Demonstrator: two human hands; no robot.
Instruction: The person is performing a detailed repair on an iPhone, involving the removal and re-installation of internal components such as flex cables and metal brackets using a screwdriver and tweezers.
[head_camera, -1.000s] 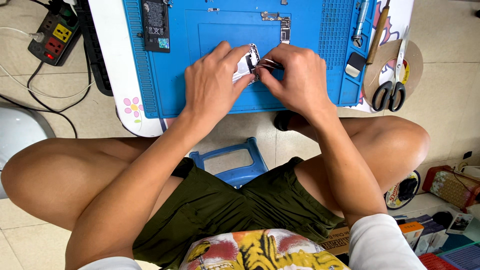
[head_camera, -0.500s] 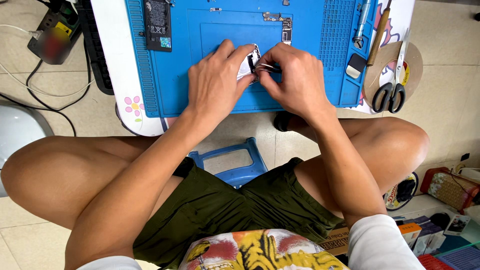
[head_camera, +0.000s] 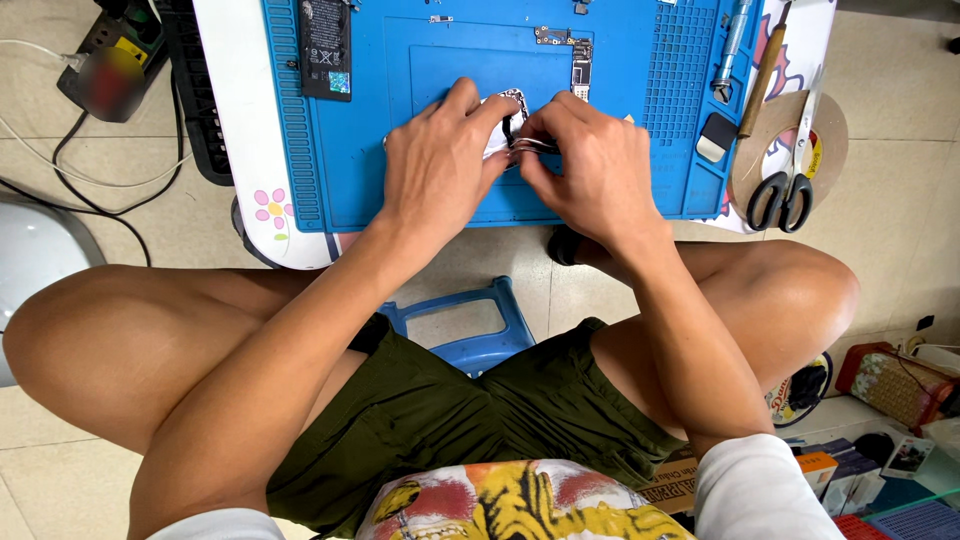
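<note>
Both my hands meet over the middle of a blue repair mat (head_camera: 400, 130) on a low white table (head_camera: 235, 130). My left hand (head_camera: 440, 170) pinches a small white and black phone part (head_camera: 510, 103) against the mat. My right hand (head_camera: 590, 170) grips thin metal tweezers (head_camera: 532, 146), whose tips point left into the part. My fingers hide most of the part and the tweezers' tips.
On the mat lie a black phone battery (head_camera: 325, 45) at the left and a small circuit board (head_camera: 580, 62) behind my hands. Scissors (head_camera: 780, 200), a tape roll (head_camera: 830, 130) and a wooden-handled tool (head_camera: 765, 70) sit at the right. A power strip (head_camera: 110, 70) lies on the floor at the left. A blue stool (head_camera: 460, 325) is under me.
My hands stay together on the small part. Only the fingers shift slightly, and the view has moved a little.
</note>
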